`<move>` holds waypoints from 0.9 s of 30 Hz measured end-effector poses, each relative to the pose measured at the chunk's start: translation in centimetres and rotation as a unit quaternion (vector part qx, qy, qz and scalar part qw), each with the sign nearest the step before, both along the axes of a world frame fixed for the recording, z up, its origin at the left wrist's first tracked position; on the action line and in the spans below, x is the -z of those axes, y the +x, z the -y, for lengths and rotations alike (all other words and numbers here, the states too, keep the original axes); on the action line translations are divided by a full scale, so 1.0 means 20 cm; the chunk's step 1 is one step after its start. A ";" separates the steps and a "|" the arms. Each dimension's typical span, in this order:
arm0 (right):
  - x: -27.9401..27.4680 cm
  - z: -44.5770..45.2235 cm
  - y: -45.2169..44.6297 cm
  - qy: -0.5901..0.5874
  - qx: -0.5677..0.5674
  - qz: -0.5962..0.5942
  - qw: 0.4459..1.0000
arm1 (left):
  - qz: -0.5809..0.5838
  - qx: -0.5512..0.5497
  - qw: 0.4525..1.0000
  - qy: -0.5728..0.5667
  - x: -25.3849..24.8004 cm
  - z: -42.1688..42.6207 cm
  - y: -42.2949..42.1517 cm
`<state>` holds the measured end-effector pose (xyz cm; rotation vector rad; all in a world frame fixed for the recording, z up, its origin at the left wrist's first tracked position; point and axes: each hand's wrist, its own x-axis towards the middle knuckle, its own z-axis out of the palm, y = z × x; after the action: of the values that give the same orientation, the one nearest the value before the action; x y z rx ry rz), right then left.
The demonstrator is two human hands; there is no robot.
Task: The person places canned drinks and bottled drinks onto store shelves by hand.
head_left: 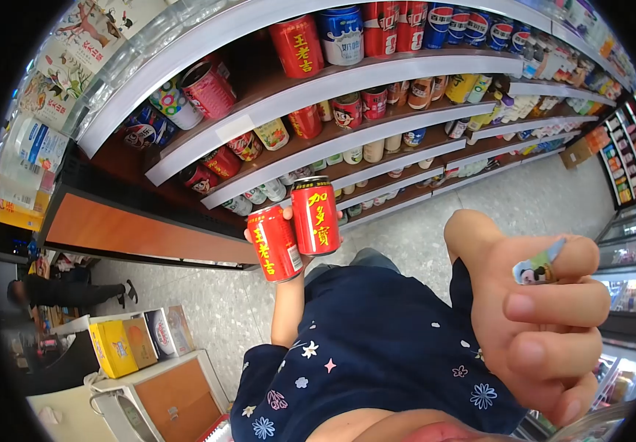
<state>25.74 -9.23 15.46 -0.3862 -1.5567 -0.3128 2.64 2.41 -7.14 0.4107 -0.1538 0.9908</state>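
Observation:
Two red cans are in my left hand [288, 214], which sits mostly behind them with fingertips showing at their sides. The left can [276, 247] has yellow lettering and tilts a little; the right can [315, 219] has yellow lettering and a dark top rim, and touches it. Close to the camera on the right is my right hand [542, 324], raised, its fingers curled in and no can in it. A small colourful piece with a panda picture [535, 271] lies against its index finger.
Shelves [436, 70] of drink cans and bottles curve across the top. A counter [134, 368] with a scale [128, 414] and a yellow box [111, 346] stands at lower left. A person in dark clothes [67, 292] is at far left. Glass-fronted coolers [631, 243] line the right.

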 end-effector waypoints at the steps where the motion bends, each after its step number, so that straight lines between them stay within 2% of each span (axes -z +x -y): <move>1: -0.02 0.01 0.03 -0.015 0.020 0.004 1.000 | 0.000 0.008 1.000 0.007 0.00 -0.01 0.02; 6: -0.07 -0.03 0.14 0.001 0.129 0.080 0.988 | 0.001 0.015 1.000 -0.022 -0.04 0.01 0.14; 9: -0.15 -0.10 0.34 0.026 0.060 0.189 0.980 | -0.006 0.003 0.999 -0.044 -0.07 0.02 0.22; 11: -0.17 -0.12 0.39 0.004 0.008 0.195 0.981 | -0.020 -0.013 0.998 -0.058 -0.07 0.03 0.26; 15: -0.08 -0.18 0.36 -0.032 -0.063 0.025 0.997 | 0.010 -0.008 0.999 -0.039 -0.09 0.03 0.34; 18: -0.04 -0.29 0.38 -0.034 -0.086 -0.028 0.995 | 0.021 -0.022 0.999 -0.024 -0.05 0.04 0.37; 21: 0.10 -0.46 0.38 -0.044 -0.071 -0.015 0.996 | 0.024 -0.036 0.998 -0.039 -0.01 0.10 0.39; 24: 0.23 -0.64 0.40 -0.139 -0.030 0.073 0.987 | 0.007 -0.061 0.995 -0.078 0.09 0.13 0.41; 27: 0.38 -0.77 0.32 -0.209 -0.006 0.070 0.975 | -0.015 -0.076 0.991 -0.109 0.18 0.16 0.41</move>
<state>32.19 6.25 7.94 -0.6947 -1.7640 0.0024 10.78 -0.73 -10.81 0.2381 0.0137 1.1389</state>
